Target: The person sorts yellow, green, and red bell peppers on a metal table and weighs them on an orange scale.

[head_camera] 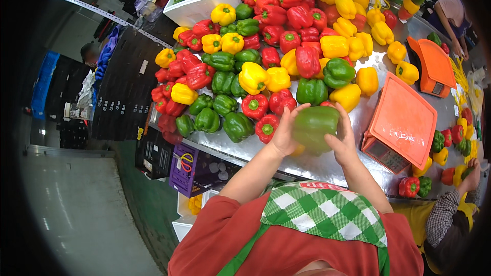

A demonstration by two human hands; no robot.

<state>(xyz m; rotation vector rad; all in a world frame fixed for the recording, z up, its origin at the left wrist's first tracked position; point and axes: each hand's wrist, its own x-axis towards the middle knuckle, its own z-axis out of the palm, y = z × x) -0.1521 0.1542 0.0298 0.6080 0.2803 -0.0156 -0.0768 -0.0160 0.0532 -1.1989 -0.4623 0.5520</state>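
Note:
A green bell pepper point(315, 126), blurred, is held between my left hand point(284, 132) and my right hand point(342, 138), above the near edge of the metal table. Part of something yellow shows under it. Just beyond my hands lie another green bell pepper point(311, 91) and a yellow bell pepper point(346, 97). To the left of my left hand is a red bell pepper point(267, 128). A large heap of red, yellow and green peppers spreads over the table point(238, 153) ahead and to the left.
An orange scale point(404, 119) stands right of my hands, with a second orange scale point(433, 65) beyond. A white foam box point(209, 2) of green peppers is at the heap's back. A purple crate point(184, 170) with scissors hangs low left. Co-workers handle peppers at the right.

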